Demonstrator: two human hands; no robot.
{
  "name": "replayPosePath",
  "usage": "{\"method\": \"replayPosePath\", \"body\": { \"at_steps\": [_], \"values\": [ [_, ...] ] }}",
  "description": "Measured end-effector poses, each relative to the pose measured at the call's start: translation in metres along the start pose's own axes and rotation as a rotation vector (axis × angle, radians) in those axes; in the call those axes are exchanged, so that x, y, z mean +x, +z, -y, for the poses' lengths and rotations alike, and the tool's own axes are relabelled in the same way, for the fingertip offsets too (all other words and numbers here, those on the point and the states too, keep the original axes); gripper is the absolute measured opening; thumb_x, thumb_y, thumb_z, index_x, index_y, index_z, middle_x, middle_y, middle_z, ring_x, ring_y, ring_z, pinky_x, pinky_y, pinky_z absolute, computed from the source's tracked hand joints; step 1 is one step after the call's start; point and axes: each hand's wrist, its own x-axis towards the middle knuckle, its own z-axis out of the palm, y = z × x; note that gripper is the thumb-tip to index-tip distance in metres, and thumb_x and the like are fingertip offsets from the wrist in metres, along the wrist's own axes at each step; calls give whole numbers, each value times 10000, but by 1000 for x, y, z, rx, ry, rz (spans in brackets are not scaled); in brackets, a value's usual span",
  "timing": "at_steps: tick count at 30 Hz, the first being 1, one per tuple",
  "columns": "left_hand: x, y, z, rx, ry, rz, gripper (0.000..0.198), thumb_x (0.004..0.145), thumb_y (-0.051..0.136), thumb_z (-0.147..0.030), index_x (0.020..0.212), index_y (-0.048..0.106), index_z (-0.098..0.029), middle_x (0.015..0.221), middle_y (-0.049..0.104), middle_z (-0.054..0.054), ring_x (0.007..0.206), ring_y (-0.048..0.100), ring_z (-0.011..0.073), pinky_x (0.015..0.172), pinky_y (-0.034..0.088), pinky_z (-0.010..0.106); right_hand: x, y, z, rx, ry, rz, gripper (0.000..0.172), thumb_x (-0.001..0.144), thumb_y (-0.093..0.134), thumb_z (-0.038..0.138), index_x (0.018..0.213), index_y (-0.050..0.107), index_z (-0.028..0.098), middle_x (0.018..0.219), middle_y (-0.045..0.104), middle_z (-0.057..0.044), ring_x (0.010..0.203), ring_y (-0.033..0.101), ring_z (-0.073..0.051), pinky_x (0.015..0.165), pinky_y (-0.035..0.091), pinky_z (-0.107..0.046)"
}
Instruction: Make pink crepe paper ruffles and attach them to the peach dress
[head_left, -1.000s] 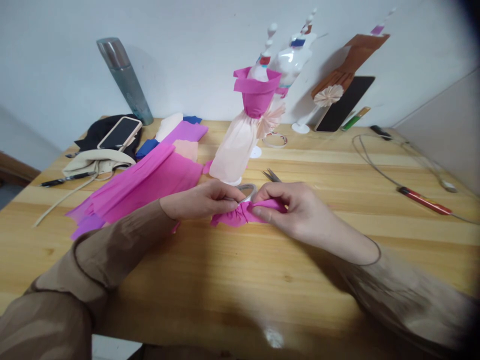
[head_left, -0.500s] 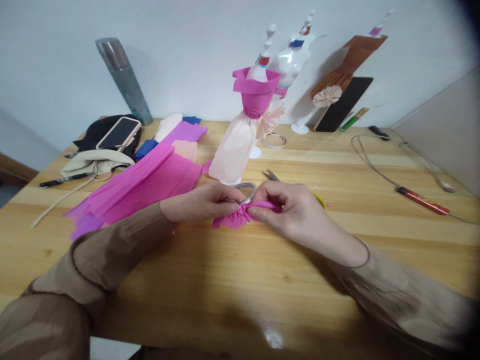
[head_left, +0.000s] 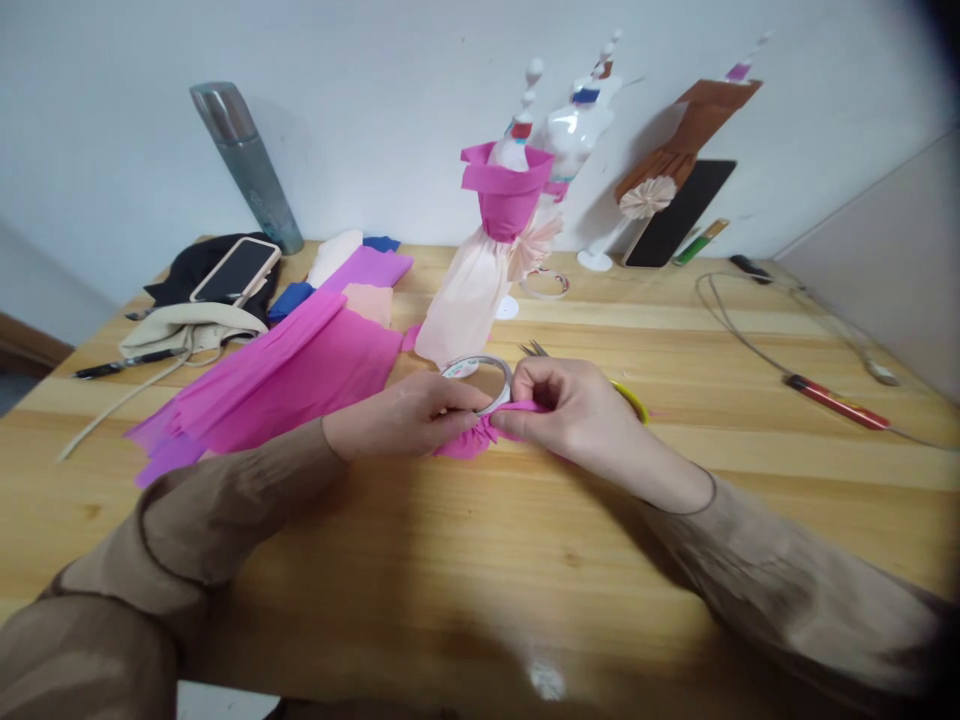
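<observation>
My left hand and my right hand meet at the middle of the wooden table. Both pinch a small gathered piece of magenta crepe paper. A roll of clear tape stands just behind my fingertips, touching my left fingers. Scissors with yellow handles lie behind my right hand, mostly hidden. A small mannequin dressed in a magenta top and pale pink paper skirt stands behind the tape.
Magenta crepe sheets spread at left, with a phone on a black bag, a pen and a steel flask. Other dressed mannequins and a dark tablet stand at the back. A red tool and cables lie at right.
The tape roll has risen and shows more fully behind my fingers. My hands have drawn slightly closer together on the gathered paper.
</observation>
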Motion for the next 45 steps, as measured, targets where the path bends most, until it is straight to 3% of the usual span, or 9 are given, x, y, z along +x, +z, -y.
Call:
{"method": "replayPosePath", "body": {
  "at_steps": [8,17,21,24,29,33,37,41,45],
  "values": [
    [3,-2,9,-88,61,-34,231,919,445,-239,791,598,-121,612,335,-55,564,324,80,550,286,232,-7,-9,10,-188,-149,-1,270,805,603,319,608,468,195,538,412,44,495,356,-92,457,294,-229],
    [1,-4,8,-335,-73,-60,293,892,480,-360,833,626,-112,641,474,-22,581,444,95,513,377,208,-19,4,9,-478,-459,-92,116,870,533,168,794,620,181,682,648,-23,591,573,-136,559,419,-255],
    [0,-1,7,-529,-155,-70,323,862,538,-402,698,560,-124,585,420,-50,492,391,62,439,325,186,-20,6,8,-450,-484,-93,105,876,548,163,871,652,174,753,698,-37,640,624,-147,591,457,-261],
    [1,1,6,-581,-196,-90,300,819,592,-383,673,556,-123,550,405,-61,458,362,51,410,282,179,-20,6,10,-351,-402,-58,102,868,575,185,883,675,172,783,716,-34,659,634,-143,607,478,-253],
    [1,2,2,-548,-235,-124,285,788,591,-357,637,561,-117,519,405,-56,444,344,53,405,251,187,-19,4,15,-244,-303,8,114,850,589,228,800,671,167,668,654,-3,550,528,-110,512,413,-232],
    [1,3,1,-543,-210,-151,289,783,588,-347,612,562,-114,512,416,-51,461,338,52,429,230,192,-16,-4,18,-147,-239,99,237,879,527,274,684,619,174,584,568,9,522,484,-109,483,375,-232],
    [2,7,2,-455,-110,-226,294,814,567,-344,639,578,-108,551,416,-42,520,357,63,478,258,203,-13,-6,15,-70,-172,-76,215,852,563,272,663,593,173,597,597,-5,529,518,-118,483,402,-233],
    [1,14,3,-224,11,-336,285,852,505,-246,594,515,-125,546,373,-45,535,342,63,490,259,204,-19,-1,15,-279,-332,-199,129,812,600,164,684,608,172,591,605,6,501,493,-94,485,393,-222],
    [0,18,2,53,184,-497,226,817,485,-100,594,494,-135,548,352,-57,530,320,57,505,265,201,-25,0,20,-175,-336,67,154,847,575,184,698,613,169,561,587,13,487,527,-93,477,420,-215]
  ]
}}
